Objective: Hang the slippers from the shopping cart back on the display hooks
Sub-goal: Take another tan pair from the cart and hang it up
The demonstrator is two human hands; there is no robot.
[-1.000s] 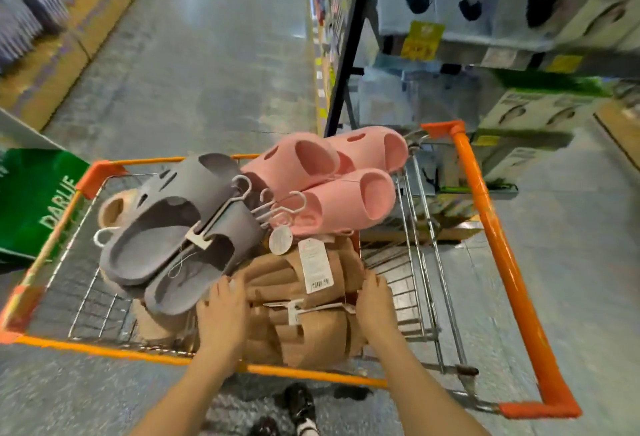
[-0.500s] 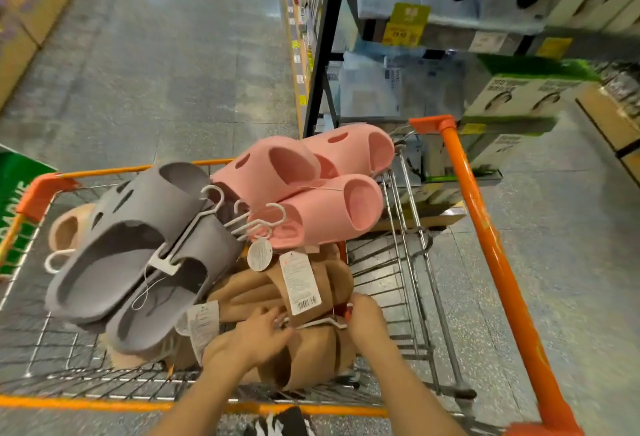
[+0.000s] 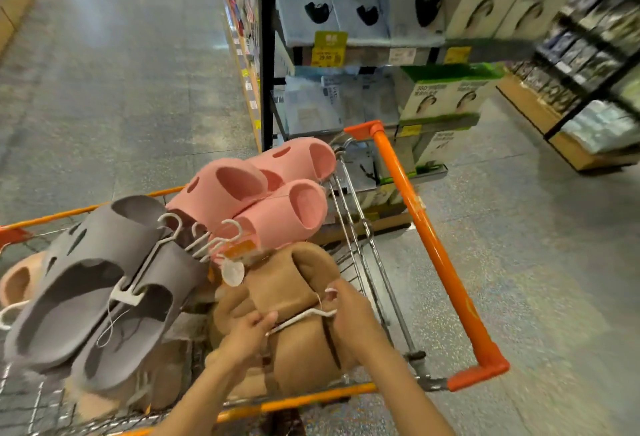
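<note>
The gray slippers [image 3: 93,283] lie at the left of the cart [image 3: 433,248], with the pink slippers [image 3: 263,193] next to them. Your left hand [image 3: 249,331] and right hand [image 3: 349,314] each close around the brown slippers [image 3: 294,283] and their white hanger [image 3: 304,317], near the cart's right side.

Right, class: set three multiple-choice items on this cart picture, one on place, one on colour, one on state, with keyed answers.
1. Where do the pink slippers lie?
A. cart's far end
B. floor
C. shelf

2. What colour is the pair under the hands?
A. green
B. brown
C. white

3. What are both hands doing?
A. pushing the cart
B. hanging free
C. gripping a pair

Answers:
1 A: they sit high in the shopping cart.
2 B: the brown slippers are tan.
3 C: left hand and right hand clasp that pair by its white hanger.
</note>
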